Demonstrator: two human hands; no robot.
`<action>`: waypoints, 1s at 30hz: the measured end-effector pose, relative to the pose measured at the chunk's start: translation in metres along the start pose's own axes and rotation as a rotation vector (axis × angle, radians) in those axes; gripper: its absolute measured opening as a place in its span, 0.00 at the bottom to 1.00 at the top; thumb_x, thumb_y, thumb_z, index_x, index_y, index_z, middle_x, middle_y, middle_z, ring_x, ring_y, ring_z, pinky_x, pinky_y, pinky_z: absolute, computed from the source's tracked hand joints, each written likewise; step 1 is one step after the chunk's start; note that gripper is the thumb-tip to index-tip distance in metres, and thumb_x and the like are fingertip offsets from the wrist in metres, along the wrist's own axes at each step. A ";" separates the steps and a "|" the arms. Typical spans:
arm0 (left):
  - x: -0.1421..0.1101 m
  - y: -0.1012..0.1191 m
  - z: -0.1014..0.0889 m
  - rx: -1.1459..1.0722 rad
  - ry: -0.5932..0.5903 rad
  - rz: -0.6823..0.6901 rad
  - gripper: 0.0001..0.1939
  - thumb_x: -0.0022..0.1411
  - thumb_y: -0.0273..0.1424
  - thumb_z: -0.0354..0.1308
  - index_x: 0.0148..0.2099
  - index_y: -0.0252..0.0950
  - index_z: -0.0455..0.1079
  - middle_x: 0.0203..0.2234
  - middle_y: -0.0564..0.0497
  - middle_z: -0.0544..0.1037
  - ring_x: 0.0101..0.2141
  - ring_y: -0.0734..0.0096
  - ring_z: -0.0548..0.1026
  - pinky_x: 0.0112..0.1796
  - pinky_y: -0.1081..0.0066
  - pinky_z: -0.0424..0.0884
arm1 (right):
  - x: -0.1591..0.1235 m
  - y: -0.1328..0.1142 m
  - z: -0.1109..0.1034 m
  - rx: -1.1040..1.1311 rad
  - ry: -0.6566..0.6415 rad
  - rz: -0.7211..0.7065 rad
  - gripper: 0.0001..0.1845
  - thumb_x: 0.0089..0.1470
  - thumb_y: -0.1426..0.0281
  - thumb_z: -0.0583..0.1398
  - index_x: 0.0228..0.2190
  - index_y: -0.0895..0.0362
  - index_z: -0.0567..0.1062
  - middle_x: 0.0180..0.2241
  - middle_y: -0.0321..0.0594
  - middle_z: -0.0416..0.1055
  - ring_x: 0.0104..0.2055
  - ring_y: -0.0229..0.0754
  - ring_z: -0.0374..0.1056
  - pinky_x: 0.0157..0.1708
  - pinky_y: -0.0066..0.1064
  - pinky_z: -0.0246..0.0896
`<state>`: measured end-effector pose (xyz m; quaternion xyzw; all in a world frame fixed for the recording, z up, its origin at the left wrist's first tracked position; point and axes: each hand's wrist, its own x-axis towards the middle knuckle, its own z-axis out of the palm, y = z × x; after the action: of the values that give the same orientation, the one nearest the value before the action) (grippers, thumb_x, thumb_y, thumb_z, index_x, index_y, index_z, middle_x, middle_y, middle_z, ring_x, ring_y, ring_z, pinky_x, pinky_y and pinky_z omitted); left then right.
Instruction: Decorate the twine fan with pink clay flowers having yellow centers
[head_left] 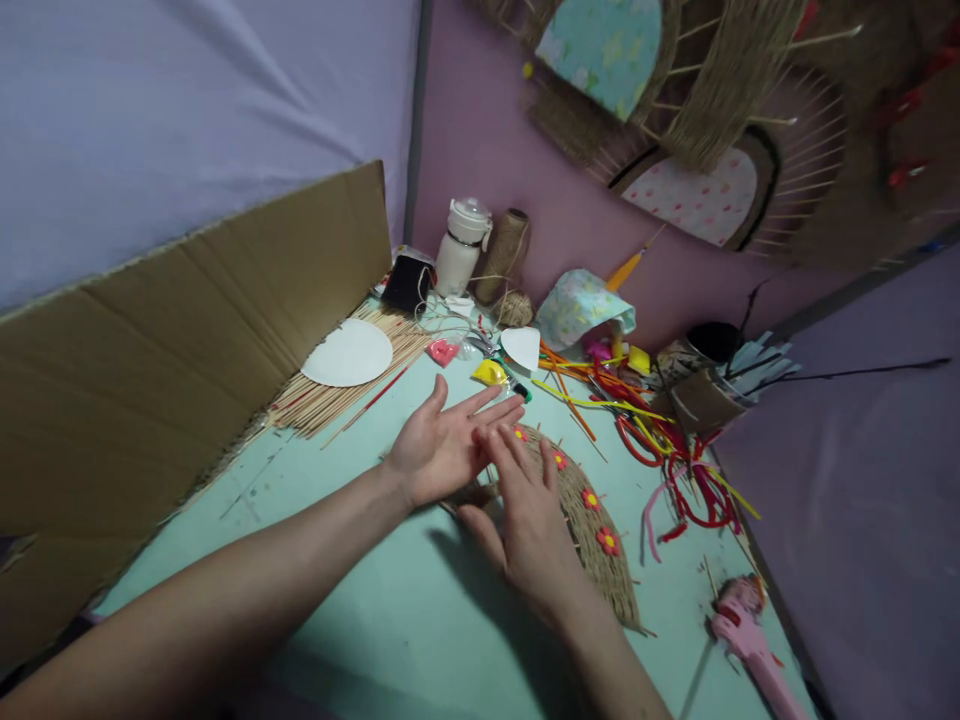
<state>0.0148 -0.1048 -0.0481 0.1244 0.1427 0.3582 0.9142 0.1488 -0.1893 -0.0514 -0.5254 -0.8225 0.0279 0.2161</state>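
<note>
My left hand [446,445] is held palm up over the table, its fingers stretched out and the thumb raised. My right hand [525,510] comes in from the lower right with its fingers extended and apart, its fingertips at the left palm and fingers. If anything small lies between them, I cannot make it out. Beneath and behind the right hand lies a half-round piece woven of twine [607,580], with red and yellow flowers [590,499] along its curve. My hands hide part of it.
Thin sticks [300,405] and a white oval card [347,352] lie by the cardboard wall [225,300]. Yellow clay [490,373], a white bottle [459,250] and twine spool [504,255] stand behind. Coloured pipe cleaners [697,490] and a pink glue gun [754,640] are at right.
</note>
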 end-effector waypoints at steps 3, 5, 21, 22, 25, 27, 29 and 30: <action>0.000 0.001 0.001 -0.026 0.004 -0.054 0.33 0.63 0.53 0.47 0.57 0.31 0.66 0.56 0.36 0.71 0.59 0.55 0.66 0.55 0.60 0.63 | 0.002 0.003 0.002 0.004 0.030 0.015 0.45 0.60 0.61 0.57 0.68 0.56 0.37 0.65 0.50 0.56 0.68 0.54 0.46 0.65 0.61 0.34; 0.000 0.001 0.000 -0.050 -0.010 -0.054 0.35 0.64 0.53 0.46 0.59 0.29 0.63 0.57 0.35 0.70 0.60 0.54 0.65 0.56 0.59 0.61 | 0.004 0.002 0.002 0.038 0.000 -0.049 0.45 0.60 0.62 0.56 0.68 0.56 0.36 0.65 0.49 0.56 0.68 0.53 0.48 0.66 0.58 0.35; -0.002 0.004 0.000 -0.139 -0.034 -0.084 0.44 0.64 0.55 0.41 0.68 0.25 0.47 0.64 0.33 0.59 0.65 0.55 0.54 0.62 0.57 0.49 | 0.009 -0.001 0.004 -0.027 -0.017 -0.133 0.44 0.62 0.59 0.55 0.67 0.63 0.38 0.65 0.56 0.53 0.69 0.53 0.46 0.64 0.56 0.42; -0.002 0.004 0.000 -0.139 -0.033 -0.080 0.43 0.64 0.54 0.41 0.68 0.25 0.47 0.64 0.33 0.58 0.65 0.55 0.54 0.62 0.58 0.49 | 0.009 -0.001 0.004 -0.011 -0.035 -0.178 0.44 0.62 0.59 0.54 0.67 0.63 0.37 0.65 0.56 0.54 0.69 0.52 0.45 0.64 0.54 0.44; -0.001 0.005 -0.002 -0.149 -0.043 -0.015 0.42 0.64 0.53 0.43 0.68 0.24 0.47 0.64 0.33 0.58 0.64 0.57 0.56 0.62 0.61 0.50 | 0.008 0.001 0.004 -0.006 -0.056 -0.210 0.43 0.63 0.60 0.53 0.67 0.62 0.36 0.64 0.55 0.56 0.68 0.51 0.48 0.64 0.54 0.46; -0.001 0.005 -0.002 -0.152 -0.051 -0.029 0.43 0.64 0.54 0.43 0.68 0.25 0.47 0.64 0.33 0.59 0.64 0.56 0.56 0.62 0.59 0.50 | 0.008 0.003 0.003 -0.041 -0.022 -0.138 0.43 0.63 0.59 0.54 0.67 0.62 0.36 0.64 0.56 0.56 0.68 0.53 0.49 0.64 0.56 0.44; -0.001 0.004 -0.003 -0.145 -0.054 -0.080 0.44 0.63 0.56 0.42 0.68 0.26 0.48 0.63 0.33 0.60 0.64 0.55 0.56 0.62 0.57 0.50 | 0.009 0.003 0.004 -0.051 -0.013 -0.122 0.45 0.62 0.56 0.54 0.67 0.62 0.36 0.64 0.57 0.55 0.68 0.54 0.48 0.64 0.58 0.43; 0.000 0.005 -0.004 -0.139 -0.053 -0.095 0.44 0.63 0.56 0.42 0.68 0.25 0.47 0.63 0.33 0.60 0.64 0.55 0.56 0.62 0.57 0.51 | 0.009 0.002 0.004 -0.042 -0.029 -0.151 0.47 0.61 0.54 0.54 0.67 0.63 0.36 0.65 0.57 0.54 0.68 0.54 0.47 0.64 0.57 0.43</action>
<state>0.0103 -0.1014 -0.0502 0.0634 0.0991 0.3201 0.9401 0.1457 -0.1797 -0.0526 -0.4656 -0.8633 0.0020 0.1947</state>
